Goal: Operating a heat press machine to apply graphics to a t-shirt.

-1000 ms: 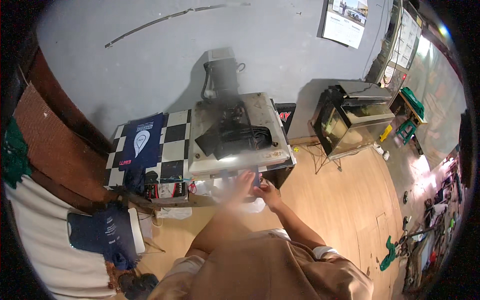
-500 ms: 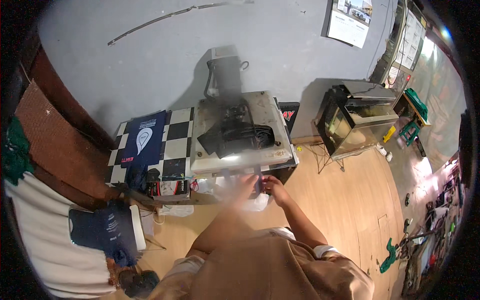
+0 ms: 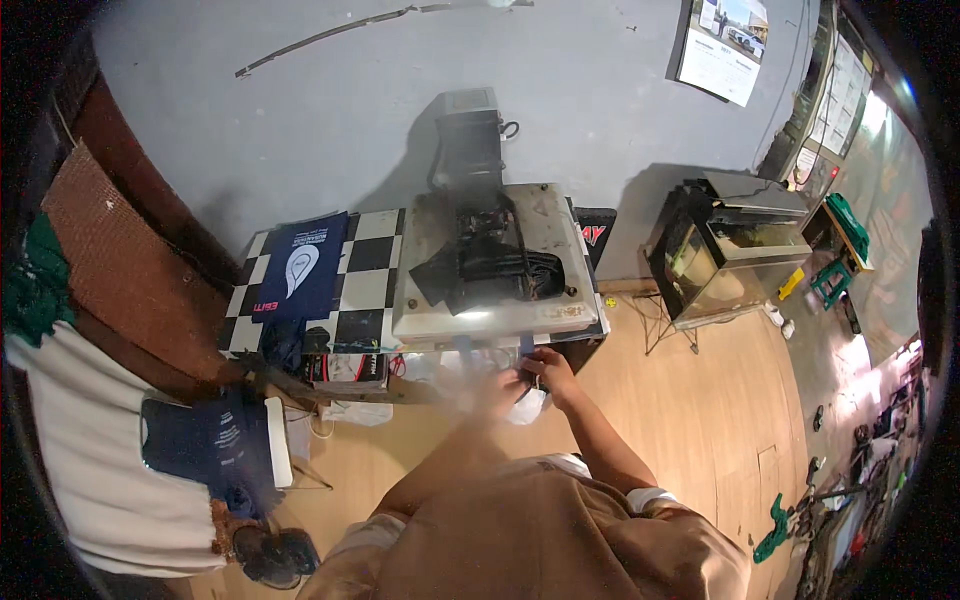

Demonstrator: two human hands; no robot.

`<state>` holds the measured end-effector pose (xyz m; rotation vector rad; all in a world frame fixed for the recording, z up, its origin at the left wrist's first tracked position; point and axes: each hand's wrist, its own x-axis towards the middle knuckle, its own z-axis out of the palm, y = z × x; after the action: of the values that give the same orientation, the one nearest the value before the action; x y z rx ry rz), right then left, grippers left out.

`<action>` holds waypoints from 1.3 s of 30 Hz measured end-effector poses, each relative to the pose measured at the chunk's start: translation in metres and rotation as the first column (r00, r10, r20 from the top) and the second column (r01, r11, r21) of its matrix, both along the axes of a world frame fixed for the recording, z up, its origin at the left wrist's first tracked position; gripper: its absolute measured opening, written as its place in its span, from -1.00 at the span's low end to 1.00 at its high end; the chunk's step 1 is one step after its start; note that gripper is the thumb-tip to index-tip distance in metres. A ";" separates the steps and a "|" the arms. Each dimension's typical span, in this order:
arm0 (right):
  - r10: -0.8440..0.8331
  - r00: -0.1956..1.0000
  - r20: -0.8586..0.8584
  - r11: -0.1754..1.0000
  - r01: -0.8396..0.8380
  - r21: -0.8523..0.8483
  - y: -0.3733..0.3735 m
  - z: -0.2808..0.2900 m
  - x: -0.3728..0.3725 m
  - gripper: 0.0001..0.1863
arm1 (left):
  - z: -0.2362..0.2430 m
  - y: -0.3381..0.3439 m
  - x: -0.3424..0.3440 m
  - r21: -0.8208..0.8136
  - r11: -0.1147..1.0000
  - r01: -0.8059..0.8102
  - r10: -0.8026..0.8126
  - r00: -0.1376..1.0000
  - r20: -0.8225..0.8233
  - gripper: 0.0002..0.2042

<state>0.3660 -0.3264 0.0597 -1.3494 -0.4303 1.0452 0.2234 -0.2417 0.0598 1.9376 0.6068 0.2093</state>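
Note:
My right hand (image 3: 550,373) is in front of the table's near edge, its fingers closed at the lower end of a dark blue strap (image 3: 526,344) that hangs there. Close against it on the left is my left hand (image 3: 498,392). A blur hides most of its fingers, so I cannot make out their hold. A second, paler bluish strap (image 3: 463,350) hangs to the left. Above the hands, a black machine (image 3: 472,150) with a tall housing stands over a cream slab (image 3: 430,318). Folded black material (image 3: 520,272) lies on that slab.
Navy printed cloth (image 3: 298,268) lies on the checkered tabletop (image 3: 368,258). Below are a box (image 3: 345,370) and a clear plastic bag (image 3: 435,370). A glass tank (image 3: 730,250) on a wire stand is to the right. More navy cloth (image 3: 205,440) drapes at the lower left.
The view has shifted, so the table sits slightly further right and lower. My right hand has moved in against the dark strap; my left hand stays beside it, blurred.

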 end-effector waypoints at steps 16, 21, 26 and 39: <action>0.087 0.993 0.083 0.996 -0.087 -0.002 0.002 0.003 0.007 -0.80 | -0.070 0.018 -0.021 0.153 0.988 -0.011 -0.023 0.975 0.221 -0.72; 0.101 0.993 0.068 0.993 -0.097 -0.065 -0.003 0.008 0.015 -0.75 | -0.074 0.038 -0.036 0.463 0.885 -0.055 -0.017 0.988 0.150 -0.66; -0.261 0.527 0.809 0.965 0.159 0.208 -0.004 0.010 -0.007 -0.70 | -0.007 0.030 -0.038 0.347 0.938 -0.022 -0.019 0.993 0.116 -0.74; 0.187 -0.079 0.979 0.977 -0.094 -0.194 -0.013 0.041 -0.025 -0.91 | 0.047 0.033 -0.041 0.463 0.885 0.047 -0.094 0.992 0.079 -0.65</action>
<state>0.3412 -0.3395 0.1008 -2.0220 -1.7551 -0.1306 0.1822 -0.2091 0.1064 2.3875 0.4439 0.4341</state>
